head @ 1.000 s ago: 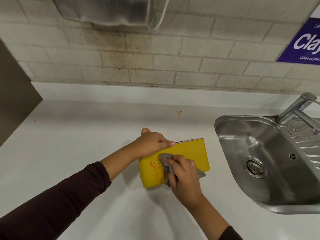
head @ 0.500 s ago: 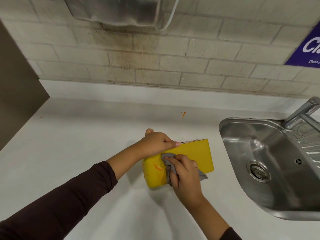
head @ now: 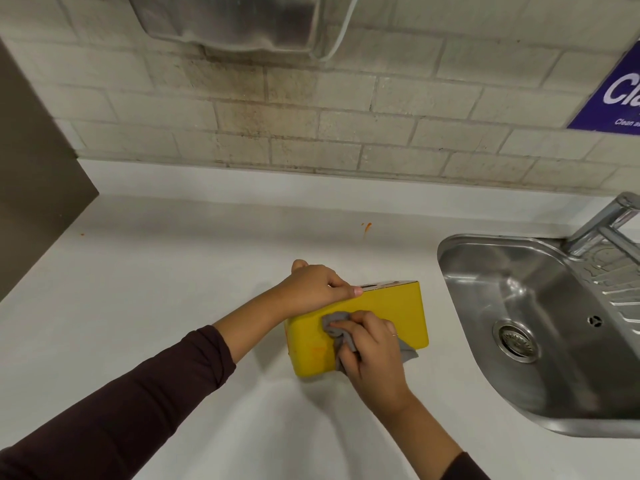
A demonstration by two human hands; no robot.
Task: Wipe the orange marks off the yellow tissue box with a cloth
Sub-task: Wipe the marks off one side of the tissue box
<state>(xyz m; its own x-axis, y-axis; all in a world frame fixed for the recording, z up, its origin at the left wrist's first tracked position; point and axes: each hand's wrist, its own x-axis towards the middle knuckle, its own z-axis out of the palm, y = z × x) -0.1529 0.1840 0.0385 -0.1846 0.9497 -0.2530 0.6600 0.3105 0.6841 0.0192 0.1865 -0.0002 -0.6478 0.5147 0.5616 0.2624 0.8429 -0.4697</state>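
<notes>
The yellow tissue box (head: pixel 401 308) stands on its long side on the white counter (head: pixel 156 306). My left hand (head: pixel 313 287) grips its top left edge. My right hand (head: pixel 369 344) is shut on a crumpled grey cloth (head: pixel 337 323) and presses it against the box's near face. A faint orange smear (head: pixel 317 351) shows on that face, left of the cloth. The cloth's tail (head: pixel 408 351) sticks out right of my hand.
A steel sink (head: pixel 540 327) with a tap (head: pixel 602 223) lies to the right. A small orange spot (head: pixel 367 226) marks the counter behind the box. A dark panel (head: pixel 31 174) stands at the left. A metal dispenser (head: pixel 235 22) hangs on the brick wall.
The bold orange marks on the box's near face have faded to a faint smear. My right hand with the cloth has rubbed up and left across that face. My left hand has kept its grip.
</notes>
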